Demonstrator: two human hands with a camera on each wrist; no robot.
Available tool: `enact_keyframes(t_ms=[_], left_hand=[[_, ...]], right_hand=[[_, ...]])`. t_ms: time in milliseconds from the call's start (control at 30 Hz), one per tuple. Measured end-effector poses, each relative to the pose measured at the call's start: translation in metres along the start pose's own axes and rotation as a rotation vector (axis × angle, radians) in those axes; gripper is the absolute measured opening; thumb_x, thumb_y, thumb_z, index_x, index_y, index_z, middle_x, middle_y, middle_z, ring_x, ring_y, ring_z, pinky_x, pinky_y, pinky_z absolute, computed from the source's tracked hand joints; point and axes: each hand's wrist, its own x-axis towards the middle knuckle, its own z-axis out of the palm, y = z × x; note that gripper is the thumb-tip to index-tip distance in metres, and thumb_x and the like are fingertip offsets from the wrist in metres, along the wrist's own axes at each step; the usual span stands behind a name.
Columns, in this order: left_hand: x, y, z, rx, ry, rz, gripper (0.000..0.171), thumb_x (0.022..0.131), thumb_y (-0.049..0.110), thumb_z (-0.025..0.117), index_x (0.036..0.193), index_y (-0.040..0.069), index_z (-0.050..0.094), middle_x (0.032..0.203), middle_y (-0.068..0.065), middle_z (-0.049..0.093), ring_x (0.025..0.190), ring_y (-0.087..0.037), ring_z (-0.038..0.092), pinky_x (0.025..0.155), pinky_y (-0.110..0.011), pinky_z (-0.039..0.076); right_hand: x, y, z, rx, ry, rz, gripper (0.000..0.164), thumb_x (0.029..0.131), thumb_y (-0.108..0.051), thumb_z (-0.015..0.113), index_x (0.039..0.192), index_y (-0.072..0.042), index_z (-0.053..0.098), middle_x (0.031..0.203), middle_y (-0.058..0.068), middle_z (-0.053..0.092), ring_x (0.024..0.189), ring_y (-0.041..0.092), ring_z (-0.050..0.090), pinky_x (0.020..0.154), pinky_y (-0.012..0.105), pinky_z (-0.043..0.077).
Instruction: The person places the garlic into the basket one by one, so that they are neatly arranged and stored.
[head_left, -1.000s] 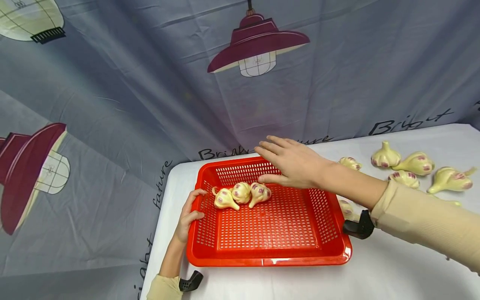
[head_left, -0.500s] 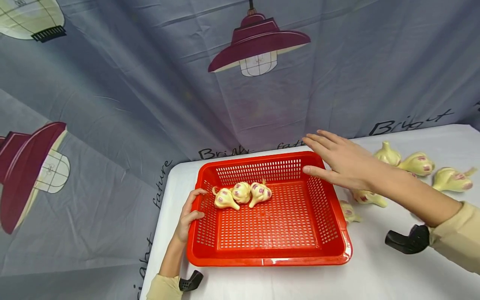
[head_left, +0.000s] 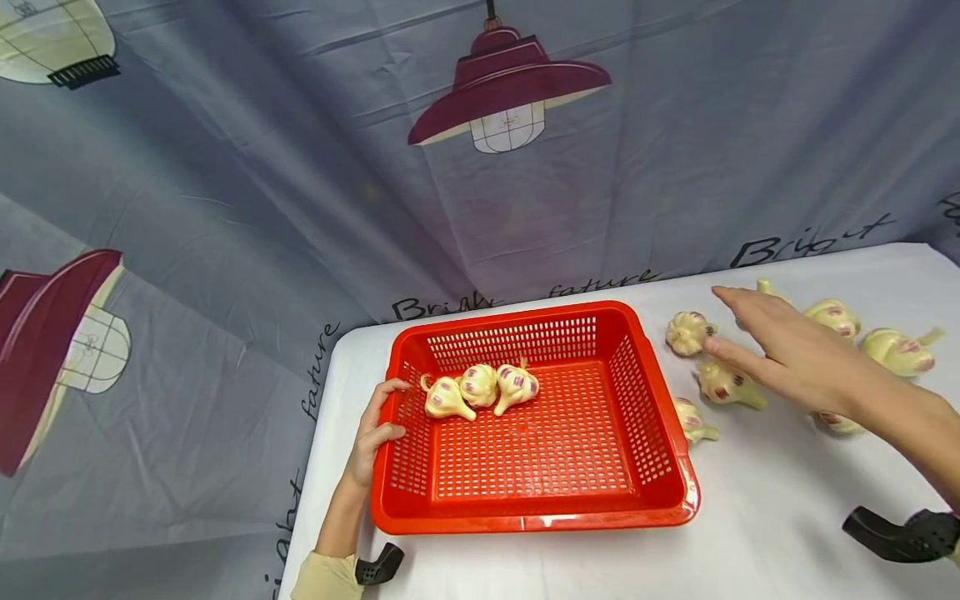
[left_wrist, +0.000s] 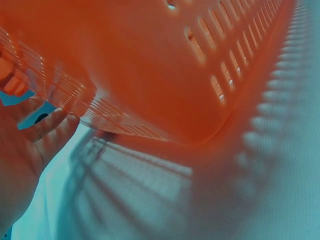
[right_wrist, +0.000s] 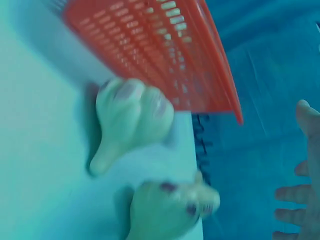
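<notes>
A red plastic basket (head_left: 532, 523) with slotted walls stands on the white table, holding three garlic bulbs (head_left: 478, 385) against its far left side. My left hand (head_left: 367, 437) grips its left rim; the left wrist view shows fingers (left_wrist: 52, 127) against the outer wall (left_wrist: 150, 75). To the right of the basket, my right hand (head_left: 795, 350) hovers over loose garlic bulbs, fingers straight and holding nothing. Nearest it are a round bulb (head_left: 687, 333) and a bulb with a stem (head_left: 727, 385). In the right wrist view, a bulb (right_wrist: 132, 115) lies beside the basket wall.
More garlic bulbs lie on the right: one (head_left: 692, 420) close to the basket, others (head_left: 897, 351) farther right, some partly hidden by my right arm. A grey curtain (head_left: 337, 208) printed with lamps hangs behind and left of the white table (head_left: 570, 567).
My right hand has moved right, from above the basket out over the loose garlic bulbs. The left hand, the basket and the three bulbs in it stay put.
</notes>
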Motion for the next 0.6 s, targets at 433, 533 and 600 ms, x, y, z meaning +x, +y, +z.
enact_keyframes(t_ms=[433,533,600], left_hand=[[0.000,0.001,0.001,-0.020,-0.001,-0.005,0.060,0.075,-0.001,0.039,0.135,0.005,0.036,0.137,-0.028,0.036,0.108,-0.043,0.050,0.079,-0.044,0.057],[0.000,0.001,0.001,-0.022,-0.003,-0.003,0.060,0.076,-0.002,0.039,0.135,0.003,0.035,0.137,-0.030,0.035,0.108,-0.044,0.051,0.078,-0.044,0.057],[-0.001,0.001,0.000,-0.021,-0.002,0.000,0.060,0.075,-0.002,0.039,0.135,0.002,0.034,0.136,-0.030,0.035,0.107,-0.044,0.051,0.078,-0.043,0.057]], right_hand=[[-0.060,0.047,0.036,0.380,0.236,0.061,0.058,0.105,-0.014,0.050,0.155,0.001,0.026,0.145,0.022,0.046,0.138,0.025,0.041,0.097,0.003,0.026],[-0.070,0.052,0.051,0.447,0.301,-0.005,0.052,0.103,-0.004,0.050,0.152,-0.002,0.035,0.140,-0.008,0.051,0.125,-0.008,0.043,0.088,0.001,0.030],[-0.075,0.052,0.061,0.491,0.336,-0.048,0.050,0.101,0.002,0.050,0.150,-0.003,0.038,0.133,-0.023,0.050,0.119,-0.013,0.046,0.089,0.003,0.033]])
